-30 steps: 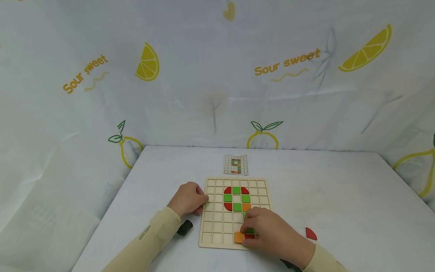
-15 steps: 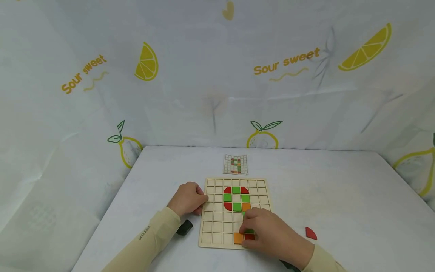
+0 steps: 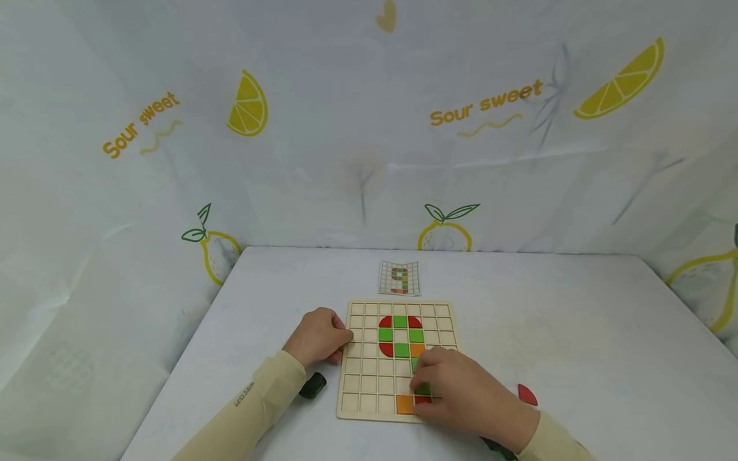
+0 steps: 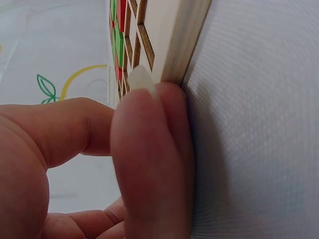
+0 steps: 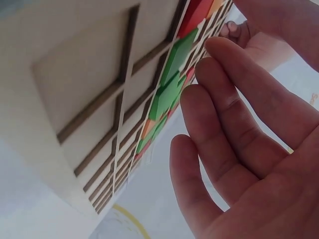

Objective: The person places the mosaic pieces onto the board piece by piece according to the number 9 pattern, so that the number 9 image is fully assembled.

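A wooden grid board (image 3: pixel 369 367) lies on the table, with red, green and orange tiles forming a figure like a 9. My left hand (image 3: pixel 319 336) grips the board's left edge; its thumb (image 4: pixel 147 149) shows there in the left wrist view. Over the lower right cells is my right hand (image 3: pixel 469 390), fingers slightly bent and nothing seen held between them. Just beside its fingertips, an orange tile (image 3: pixel 405 404) sits in the bottom row, left of a red tile (image 3: pixel 423 400). The hand partly hides the green tiles (image 5: pixel 177 57) above, which the right wrist view shows.
A small pattern card (image 3: pixel 400 278) with a similar coloured figure lies behind the board. One loose red quarter-round piece (image 3: pixel 527 395) is to the right. A black object (image 3: pixel 313 385) lies by the left wrist, and a dark thing (image 3: pixel 498 448) shows under the right wrist.
The fingers of my right hand have drawn slightly right, off the orange tile, which now lies flat in its bottom-row cell. My left hand has stayed on the board's edge.
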